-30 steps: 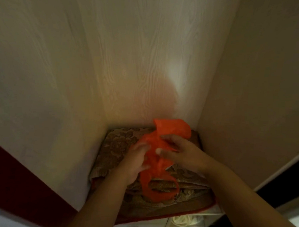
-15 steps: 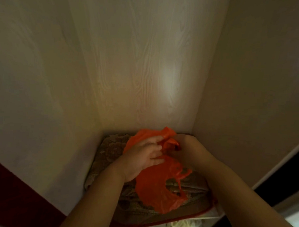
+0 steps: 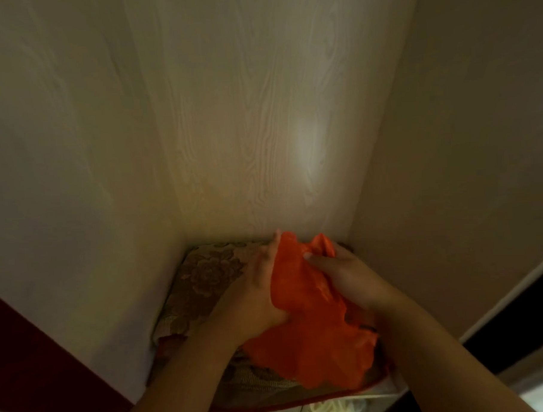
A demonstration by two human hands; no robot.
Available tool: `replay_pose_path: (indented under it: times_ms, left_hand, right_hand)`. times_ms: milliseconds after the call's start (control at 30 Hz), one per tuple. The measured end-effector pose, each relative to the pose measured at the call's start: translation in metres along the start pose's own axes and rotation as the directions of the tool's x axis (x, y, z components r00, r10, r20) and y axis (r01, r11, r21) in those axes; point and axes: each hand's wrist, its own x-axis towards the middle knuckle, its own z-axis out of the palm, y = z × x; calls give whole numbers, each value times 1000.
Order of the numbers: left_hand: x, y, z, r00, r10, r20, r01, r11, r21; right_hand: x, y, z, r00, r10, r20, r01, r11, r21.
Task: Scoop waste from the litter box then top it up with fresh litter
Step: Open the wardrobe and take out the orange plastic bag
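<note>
Orange plastic bag between two hands

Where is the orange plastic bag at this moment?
In the head view, the orange plastic bag is low and centre-right, held between the left hand and right hand, above the folded floral fabric.

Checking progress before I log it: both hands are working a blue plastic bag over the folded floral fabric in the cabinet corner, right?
Not quite: the plastic bag is orange, not blue. The head view shows the left hand and right hand both gripping it above the folded floral fabric in the cabinet corner.
</note>
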Motion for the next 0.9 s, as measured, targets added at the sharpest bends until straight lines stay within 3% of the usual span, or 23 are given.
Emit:
replay_pose_path:
  times_ms: [167,233,333,400,467,533,600,700,733,767,833,900]
  left_hand:
    - [14,3,8,987,-12,-163,1,998,-63]
    - [15,11,0,980,-75,-184,56,993,-104]
    - [19,11,-8,953,-141,-269,132,990,-54]
    - [20,15,-11,953,-175,-245,167,984,-54]
    - [21,23,-9,959,-190,-208,147,967,-207]
    - [21,32,-4,965,-231,-121,174,916,-360]
    - [20,38,2,963,-267,-31,228,874,-429]
    - [11,41,5,972,-233,-20,190,834,-518]
    - [7,39,3,983,-166,-75,119,898,-424]
    - [3,40,-1,986,-81,-146,50,977,-207]
    - [0,37,-5,962,71,-262,-16,978,206]
    - [0,35,-4,965,94,-245,-29,966,257]
  right_hand:
    - [-11,2,2,988,30,149,-4,986,-167]
    - [-18,-3,-4,974,-27,227,90,957,-275]
    - [-24,-11,-14,935,-52,352,263,766,-586]
    - [-22,-10,-17,913,-43,407,328,672,-664]
    - [-15,-3,-15,901,-93,423,378,645,-664]
    - [-3,7,-14,907,-244,343,416,646,-640]
    - [7,13,-16,918,-370,144,378,705,-600]
    - [11,7,-19,928,-369,-60,307,843,-441]
    - [11,5,-21,933,-345,-104,290,891,-349]
    - [11,3,-22,939,-315,-138,273,926,-260]
    - [10,3,-21,959,-249,-136,237,967,-94]
    - [9,9,-15,985,-159,-68,161,986,33]
